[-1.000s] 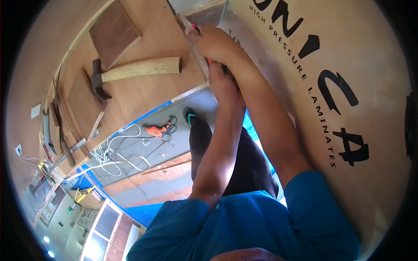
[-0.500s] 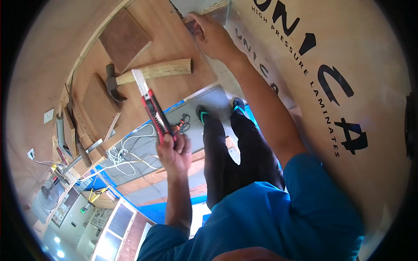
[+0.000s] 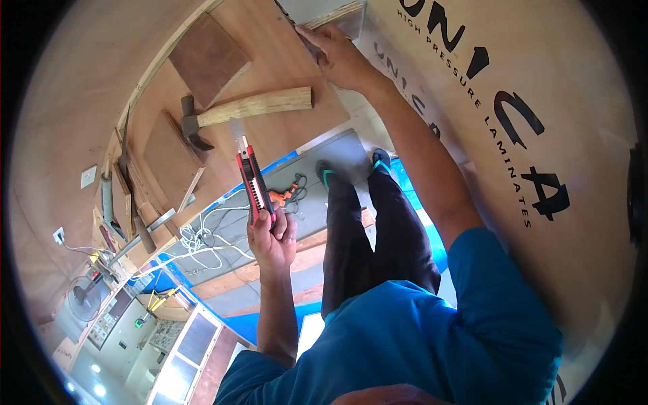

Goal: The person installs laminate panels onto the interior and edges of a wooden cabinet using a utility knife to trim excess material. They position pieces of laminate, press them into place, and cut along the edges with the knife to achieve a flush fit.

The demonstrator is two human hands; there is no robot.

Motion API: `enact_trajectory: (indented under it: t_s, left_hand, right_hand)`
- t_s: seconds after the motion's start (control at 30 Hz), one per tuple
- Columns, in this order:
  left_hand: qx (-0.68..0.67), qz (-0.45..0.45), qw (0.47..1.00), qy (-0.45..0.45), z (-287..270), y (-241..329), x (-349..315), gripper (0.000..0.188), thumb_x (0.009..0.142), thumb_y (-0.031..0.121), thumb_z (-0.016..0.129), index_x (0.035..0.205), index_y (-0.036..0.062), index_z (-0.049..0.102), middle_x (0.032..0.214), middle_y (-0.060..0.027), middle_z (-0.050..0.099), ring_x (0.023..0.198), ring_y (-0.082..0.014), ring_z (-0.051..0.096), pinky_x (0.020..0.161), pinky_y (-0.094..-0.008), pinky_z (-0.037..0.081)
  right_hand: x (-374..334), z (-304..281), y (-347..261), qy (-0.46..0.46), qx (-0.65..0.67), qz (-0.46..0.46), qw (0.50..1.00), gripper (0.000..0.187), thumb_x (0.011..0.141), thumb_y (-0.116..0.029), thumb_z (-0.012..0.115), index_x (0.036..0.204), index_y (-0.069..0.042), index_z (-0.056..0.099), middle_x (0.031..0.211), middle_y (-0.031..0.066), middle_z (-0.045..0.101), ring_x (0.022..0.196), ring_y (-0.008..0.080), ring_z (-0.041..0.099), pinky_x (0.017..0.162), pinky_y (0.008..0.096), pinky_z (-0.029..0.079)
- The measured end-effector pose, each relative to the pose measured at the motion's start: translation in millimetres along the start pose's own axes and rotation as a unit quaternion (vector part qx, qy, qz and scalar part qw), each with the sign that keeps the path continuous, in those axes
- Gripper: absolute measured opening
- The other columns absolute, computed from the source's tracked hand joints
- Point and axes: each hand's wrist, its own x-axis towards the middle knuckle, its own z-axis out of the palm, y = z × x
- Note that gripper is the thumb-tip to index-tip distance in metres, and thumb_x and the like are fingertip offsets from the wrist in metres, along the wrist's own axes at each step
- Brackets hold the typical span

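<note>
My left hand (image 3: 273,248) is closed around the red and black handle of a snap-off utility knife (image 3: 254,181). Its blade is out and points up and away from me. Beyond the blade tip, a claw hammer (image 3: 260,106) with a pale wooden handle lies on the plywood worktop (image 3: 270,64). My right arm is stretched far forward. At the worktop's far right edge, my right hand (image 3: 343,59) has its fingers bent against a dark, thin edge; what they grip there is hidden.
A large printed laminate board (image 3: 466,121) stands along my right. Square wood offcuts (image 3: 209,59) lie on the worktop, with wood strips and tools on its left. White cable (image 3: 196,239) and an orange-handled tool (image 3: 289,196) lie below on a grey surface. A fan (image 3: 86,297) stands far left.
The knife has tipped more upright and sits slightly lower against the worktop. The whole view has shifted a little. My right hand stays at the far edge, its fingers slightly more extended.
</note>
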Motion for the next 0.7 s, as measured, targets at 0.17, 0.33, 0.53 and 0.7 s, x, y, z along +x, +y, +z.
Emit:
enact_trajectory:
  t_s: [0.17,0.33,0.53,0.7]
  left_hand:
    - [-0.020,-0.016,0.999,-0.028,3.3,2.3,1.3,0.033,0.104,0.033,0.055,0.111,0.0025,0.064,0.061,0.0036,0.035,0.046,-0.0090,0.034,0.042,-0.0251,0.029]
    - [-0.024,-0.019,1.000,-0.001,7.2,9.8,5.9,0.034,0.102,0.035,0.058,0.109,0.0018,0.063,0.062,0.0036,0.036,0.047,-0.0088,0.034,0.043,-0.0246,0.029]
    - [0.021,0.005,0.999,-0.038,19.8,30.9,26.5,0.029,0.100,0.028,0.064,0.108,0.0010,0.058,0.067,0.0023,0.043,0.051,-0.0046,0.033,0.043,-0.0219,0.032]
    - [0.040,0.017,0.999,-0.023,41.0,34.8,36.3,0.029,0.102,0.028,0.061,0.111,0.0004,0.058,0.069,0.0023,0.044,0.049,-0.0052,0.031,0.041,-0.0229,0.029]
  right_hand:
    - [13.8,1.2,-2.7,-0.008,0.108,-0.039,0.993,0.063,0.083,-0.004,0.068,0.144,-0.011,0.055,0.129,0.0244,0.058,0.119,0.0325,0.061,0.101,0.0395,0.049]
    - [14.0,-29.4,-10.6,-0.054,0.112,0.109,0.986,0.044,0.085,-0.005,0.065,0.129,-0.005,0.064,0.109,0.0164,0.067,0.102,0.0261,0.065,0.094,0.0360,0.051]
    - [-0.5,-22.4,-26.0,0.031,0.149,0.181,0.972,0.032,0.092,-0.007,0.059,0.124,-0.005,0.065,0.100,0.0059,0.068,0.093,0.0192,0.064,0.091,0.0326,0.051]
    - [11.1,0.1,-21.9,0.063,0.220,0.067,0.971,0.029,0.095,-0.012,0.057,0.121,-0.002,0.065,0.103,0.0062,0.067,0.100,0.0175,0.063,0.091,0.0322,0.050]
